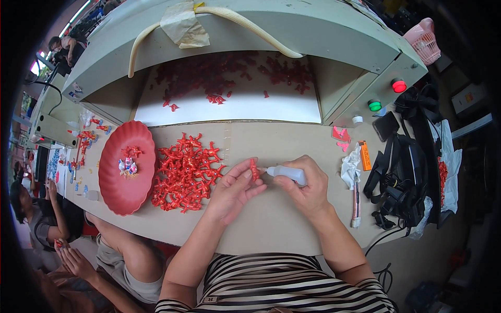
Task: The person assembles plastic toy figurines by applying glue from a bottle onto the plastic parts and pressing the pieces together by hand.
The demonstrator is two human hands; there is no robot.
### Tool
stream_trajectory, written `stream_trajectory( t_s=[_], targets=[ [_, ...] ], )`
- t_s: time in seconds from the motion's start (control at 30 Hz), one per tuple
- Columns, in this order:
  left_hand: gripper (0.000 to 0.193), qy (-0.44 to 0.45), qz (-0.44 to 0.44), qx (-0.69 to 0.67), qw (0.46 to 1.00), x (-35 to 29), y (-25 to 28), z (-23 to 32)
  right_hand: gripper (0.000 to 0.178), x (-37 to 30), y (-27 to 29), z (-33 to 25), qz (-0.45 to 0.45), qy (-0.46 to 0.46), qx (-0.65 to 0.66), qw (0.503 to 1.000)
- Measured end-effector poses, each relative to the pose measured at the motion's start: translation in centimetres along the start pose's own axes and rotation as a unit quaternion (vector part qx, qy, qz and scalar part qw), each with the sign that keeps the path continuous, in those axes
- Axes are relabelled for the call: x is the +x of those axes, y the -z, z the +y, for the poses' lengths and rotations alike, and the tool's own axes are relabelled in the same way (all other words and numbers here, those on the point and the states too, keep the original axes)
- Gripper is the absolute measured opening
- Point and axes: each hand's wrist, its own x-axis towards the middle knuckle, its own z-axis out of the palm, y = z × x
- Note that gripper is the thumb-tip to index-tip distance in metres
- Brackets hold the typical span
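Note:
Between the fingertips of my left hand [233, 189] is a small red figurine [254, 169], held upright over the table. My right hand [310, 187] is wrapped round a white squeeze bottle [288, 174]. Its thin nozzle points left and meets or nearly touches the figurine; I cannot tell which. Left of my left hand lies a dense pile of glossy red figurines [183, 175]. Beside that pile stands a red scalloped plate [112, 177] with a few red pieces and some white-and-blue figurines [128, 166] in it.
A grey-green machine [360, 88] spans the far side, with many red pieces inside its opening. To the right lie an orange box [365, 155], crumpled tissue [350, 164], a brush-like tool [356, 201] and black straps [404, 172]. Co-workers sit at the left; one person's hands [73, 258] are near my side.

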Motion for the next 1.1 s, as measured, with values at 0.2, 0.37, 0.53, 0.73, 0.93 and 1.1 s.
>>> stream_trajectory(
  t_s=[0.2, 0.37, 0.53, 0.73, 0.93, 1.1],
  targets=[
    [0.034, 0.001, 0.008, 0.002, 1.000, 0.00, -0.08, 0.07, 0.024, 0.17, 0.26, -0.62, 0.014, -0.055, 0.019, 0.998],
    [0.035, -0.002, 0.005, -0.003, 1.000, -0.04, -0.03, 0.09, 0.023, 0.11, 0.29, -0.60, 0.005, -0.055, 0.023, 0.998],
    [0.035, 0.000, 0.000, -0.009, 1.000, -0.02, -0.08, 0.05, 0.022, 0.17, 0.37, -0.69, 0.009, -0.049, 0.022, 0.999],
    [0.036, 0.001, 0.000, -0.008, 1.000, 0.00, -0.15, 0.08, 0.022, 0.19, 0.32, -0.72, 0.006, -0.053, 0.028, 0.998],
    [0.034, 0.002, -0.016, -0.002, 1.000, -0.01, 0.14, 0.08, 0.023, 0.20, 0.32, -0.83, 0.004, -0.060, 0.027, 0.998],
    [0.033, 0.000, -0.013, 0.001, 1.000, -0.04, 0.13, -0.05, 0.023, 0.19, 0.34, -0.86, 0.008, -0.057, 0.020, 0.998]
  ],
)
